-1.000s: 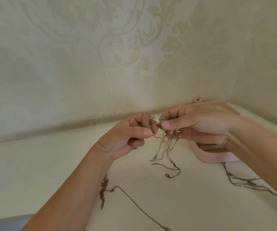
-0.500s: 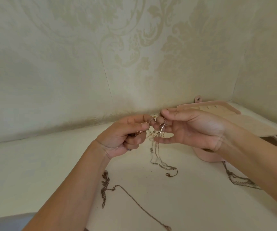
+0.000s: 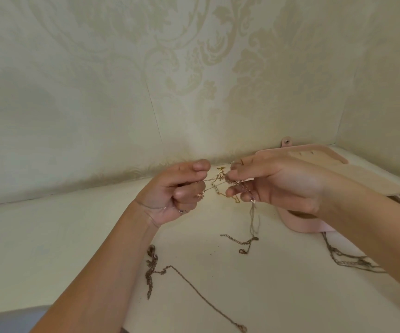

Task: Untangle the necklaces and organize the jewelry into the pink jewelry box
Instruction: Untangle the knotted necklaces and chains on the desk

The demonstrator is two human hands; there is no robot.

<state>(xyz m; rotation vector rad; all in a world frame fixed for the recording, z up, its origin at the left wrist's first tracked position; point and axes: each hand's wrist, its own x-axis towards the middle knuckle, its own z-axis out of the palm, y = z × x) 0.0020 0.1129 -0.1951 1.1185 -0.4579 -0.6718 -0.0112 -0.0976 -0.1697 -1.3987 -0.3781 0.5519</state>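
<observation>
Left hand [image 3: 177, 188]: centre of the frame, raised above the tabletop, fingers curled inward, thumb and forefinger pinching one thin gold strand of the tangle.
Right hand [image 3: 273, 186]: just right of centre, level with the other hand and close to it but apart, fingertips curled and pinching the other side of the tangle.
Tangled necklaces [image 3: 220, 182]: a knot of fine gold chains stretched across the gap between the two hands, in the air above the tabletop.
Hanging strands [image 3: 253, 219]: drop from the right hand to the tabletop, ending there in a chain with a clasp [image 3: 241, 243].
Pink jewelry box [image 3: 307, 225]: right of centre, behind and under the right wrist, standing open near the corner of the walls, largely hidden by the arm; its inner panel [image 3: 312, 152] shows above the hand.
Loose necklace [image 3: 189, 282]: lies on the tabletop at lower centre, running toward the bottom edge.
Second chain [image 3: 345, 259]: lower right, on the tabletop in front of the box, partly under the right forearm.
Tabletop [image 3: 50, 236]: white, spans the lower half.
Wallpaper [image 3: 194, 68]: cream with a pale damask pattern, fills the upper half.
</observation>
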